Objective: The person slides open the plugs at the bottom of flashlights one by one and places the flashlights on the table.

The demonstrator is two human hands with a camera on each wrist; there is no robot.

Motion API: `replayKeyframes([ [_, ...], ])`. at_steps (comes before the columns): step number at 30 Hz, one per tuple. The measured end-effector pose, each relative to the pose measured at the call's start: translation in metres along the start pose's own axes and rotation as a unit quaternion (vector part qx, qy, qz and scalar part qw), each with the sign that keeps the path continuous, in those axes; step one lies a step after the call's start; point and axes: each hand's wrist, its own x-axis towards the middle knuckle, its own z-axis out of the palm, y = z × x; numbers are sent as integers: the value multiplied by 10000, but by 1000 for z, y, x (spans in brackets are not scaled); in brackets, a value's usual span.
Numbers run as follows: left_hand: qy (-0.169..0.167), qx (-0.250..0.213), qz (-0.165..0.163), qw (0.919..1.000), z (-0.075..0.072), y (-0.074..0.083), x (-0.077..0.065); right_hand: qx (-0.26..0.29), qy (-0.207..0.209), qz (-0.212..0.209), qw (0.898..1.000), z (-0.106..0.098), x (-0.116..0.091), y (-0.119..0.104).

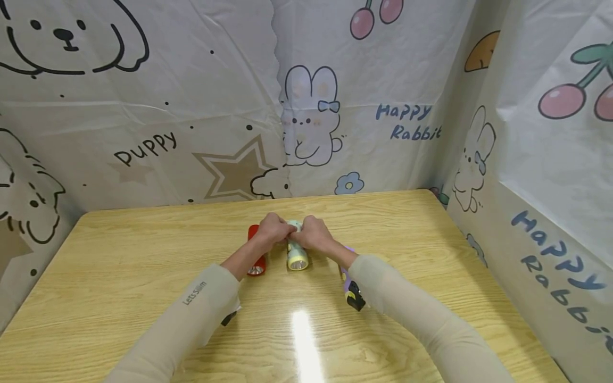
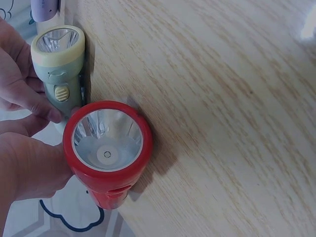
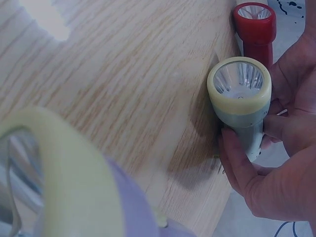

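A pale green flashlight (image 1: 297, 252) with a yellow rim lies on the table, its lens toward me. My right hand (image 1: 313, 234) grips its body, thumb and fingers on opposite sides in the right wrist view. At the tail end, my left hand (image 1: 275, 227) pinches the same flashlight; part of that hold is hidden. A red flashlight (image 2: 106, 177) lies just left of it, beside my left hand, with its lens also facing me. Under my right forearm, partly covered, is a purple flashlight (image 1: 347, 279) with a yellow head, large in the right wrist view.
The wood-grain table (image 1: 143, 255) extends to both sides and toward me. Behind it hangs a printed white cloth (image 1: 215, 106), and another patterned cloth (image 1: 527, 175) borders the right side. Light glares off the tabletop near the front.
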Motion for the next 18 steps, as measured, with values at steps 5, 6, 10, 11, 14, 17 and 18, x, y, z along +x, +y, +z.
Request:
replayKeyframes([
  [5,48,58,21,10000,0,0,0,22,-15,-30,10000,-1,0,0],
  [6,51,78,21,10000,0,0,0,11,-12,-44,10000,0,0,0],
  [10,58,141,20,9999,0,-1,0,-20,-39,-77,10000,-1,0,1],
  [11,59,151,24,9999,0,-1,0,-17,-51,-78,10000,-1,0,1],
  [14,65,176,11,9998,0,0,0,-17,-71,-96,9999,-1,-1,1],
  [17,56,212,-15,9998,0,0,0,-22,-91,-107,9999,-2,-1,0],
  [18,49,228,-32,9997,0,0,0,-26,-93,-109,9999,-2,-1,0],
])
